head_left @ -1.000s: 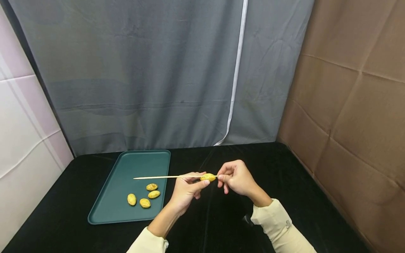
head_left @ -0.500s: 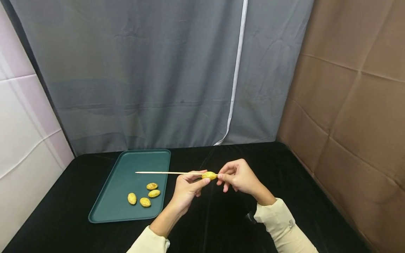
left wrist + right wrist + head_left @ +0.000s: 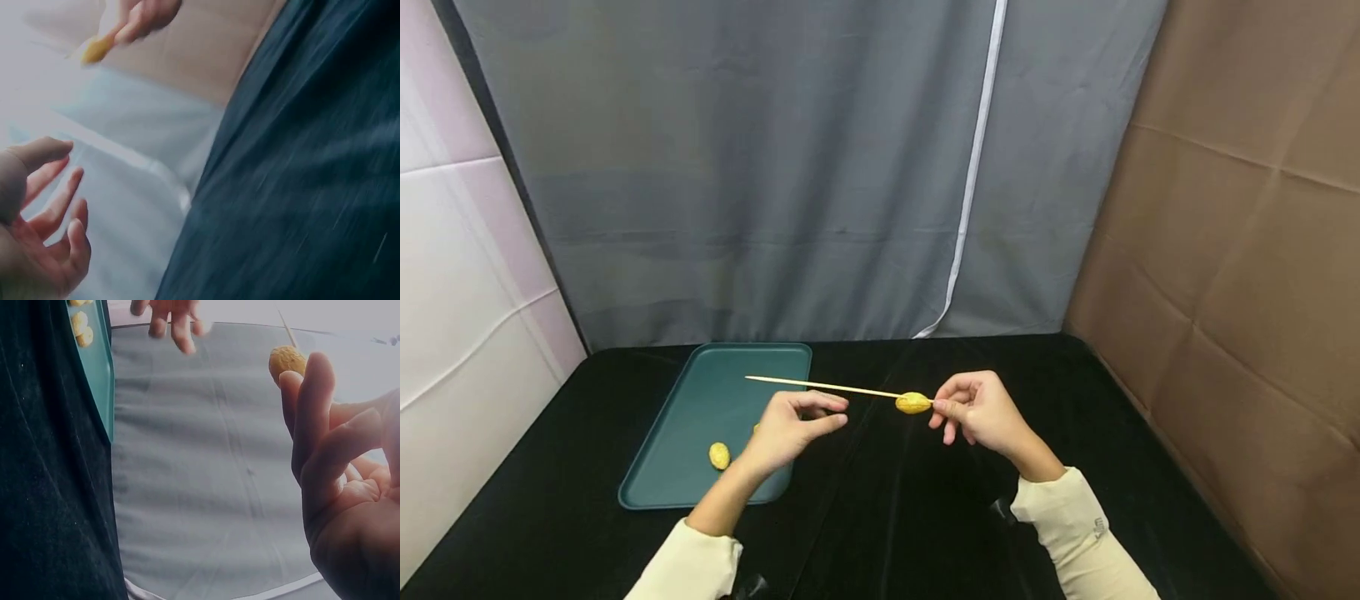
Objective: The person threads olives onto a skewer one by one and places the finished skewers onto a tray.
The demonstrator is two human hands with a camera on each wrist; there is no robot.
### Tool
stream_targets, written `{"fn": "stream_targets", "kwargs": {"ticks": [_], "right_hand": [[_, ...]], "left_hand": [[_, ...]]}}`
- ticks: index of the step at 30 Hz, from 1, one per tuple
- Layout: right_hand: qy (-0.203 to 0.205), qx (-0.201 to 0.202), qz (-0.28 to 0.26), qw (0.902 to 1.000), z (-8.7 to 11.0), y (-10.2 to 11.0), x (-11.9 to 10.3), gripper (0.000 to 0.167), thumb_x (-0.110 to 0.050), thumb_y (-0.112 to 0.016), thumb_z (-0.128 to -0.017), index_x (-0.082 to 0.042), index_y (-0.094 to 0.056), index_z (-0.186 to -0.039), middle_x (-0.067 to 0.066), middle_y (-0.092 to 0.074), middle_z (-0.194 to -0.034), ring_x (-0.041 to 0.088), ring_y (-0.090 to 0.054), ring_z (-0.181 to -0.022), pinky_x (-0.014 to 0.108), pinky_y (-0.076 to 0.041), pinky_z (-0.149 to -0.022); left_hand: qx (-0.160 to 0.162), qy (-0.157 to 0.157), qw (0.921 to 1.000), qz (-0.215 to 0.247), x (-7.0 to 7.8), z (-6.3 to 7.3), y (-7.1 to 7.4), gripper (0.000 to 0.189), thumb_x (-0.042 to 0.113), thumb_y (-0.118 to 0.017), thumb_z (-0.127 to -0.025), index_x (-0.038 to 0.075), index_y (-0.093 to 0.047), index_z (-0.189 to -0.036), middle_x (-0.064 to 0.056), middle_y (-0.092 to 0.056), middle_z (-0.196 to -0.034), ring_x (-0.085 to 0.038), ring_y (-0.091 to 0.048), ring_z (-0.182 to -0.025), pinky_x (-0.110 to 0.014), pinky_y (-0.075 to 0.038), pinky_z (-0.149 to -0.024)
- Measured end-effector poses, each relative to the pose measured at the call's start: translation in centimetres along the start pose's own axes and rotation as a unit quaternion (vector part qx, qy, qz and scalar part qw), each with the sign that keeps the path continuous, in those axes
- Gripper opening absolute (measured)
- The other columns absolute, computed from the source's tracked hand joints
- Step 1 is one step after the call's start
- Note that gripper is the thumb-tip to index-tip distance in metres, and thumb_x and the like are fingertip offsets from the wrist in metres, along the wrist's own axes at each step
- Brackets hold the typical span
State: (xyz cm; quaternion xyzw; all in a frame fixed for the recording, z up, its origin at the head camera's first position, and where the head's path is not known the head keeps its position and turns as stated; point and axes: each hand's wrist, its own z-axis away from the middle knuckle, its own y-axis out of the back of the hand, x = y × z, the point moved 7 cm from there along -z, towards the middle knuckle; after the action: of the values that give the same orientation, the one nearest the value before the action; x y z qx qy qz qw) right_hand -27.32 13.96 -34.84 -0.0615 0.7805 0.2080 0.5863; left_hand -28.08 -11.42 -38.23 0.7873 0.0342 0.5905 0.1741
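A thin wooden skewer (image 3: pixel 820 386) runs sideways above the black table, its pointed end to the left. Near its right end sits one yellow, oval, wrinkled piece (image 3: pixel 913 403) that looks like a small fruit. My right hand (image 3: pixel 981 412) pinches the skewer's short end just beyond this piece, thumb against forefinger. My left hand (image 3: pixel 793 429) is apart from the skewer, over the tray's right side, with loosely bent fingers and nothing between them. In the right wrist view the threaded piece (image 3: pixel 287 364) shows its rough skin beside the fingertips.
A dark green tray (image 3: pixel 730 375) lies on the left of the black-covered table (image 3: pixel 925 517). One yellow piece (image 3: pixel 719 456) lies on it in plain sight; others are mostly hidden behind the left hand. Grey curtain (image 3: pixel 820 167) hangs behind, brown cloth (image 3: pixel 1240 275) at the right.
My left hand has let go of the yellow piece and moved left over the tray. The right hand keeps the skewer, which now tilts with its point higher. The head view has shifted slightly.
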Motion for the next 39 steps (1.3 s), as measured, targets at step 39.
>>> {"fn": "stream_targets", "kwargs": {"ticks": [39], "right_hand": [[-0.017,0.008,0.023,0.9996,1.6,3.5,2.5,0.020,0.001,-0.063,-0.094,0.020,-0.057,-0.092,0.012,-0.068,-0.068,0.010,-0.060,-0.047,0.019,-0.039,-0.038]], "left_hand": [[-0.024,0.129,0.9175,-0.375,-8.5,0.3,7.6,0.018,0.027,-0.080,-0.080,0.018,-0.076,-0.095,0.007,-0.069,-0.085,-0.012,-0.057,-0.071,-0.034,-0.043,-0.059]]}}
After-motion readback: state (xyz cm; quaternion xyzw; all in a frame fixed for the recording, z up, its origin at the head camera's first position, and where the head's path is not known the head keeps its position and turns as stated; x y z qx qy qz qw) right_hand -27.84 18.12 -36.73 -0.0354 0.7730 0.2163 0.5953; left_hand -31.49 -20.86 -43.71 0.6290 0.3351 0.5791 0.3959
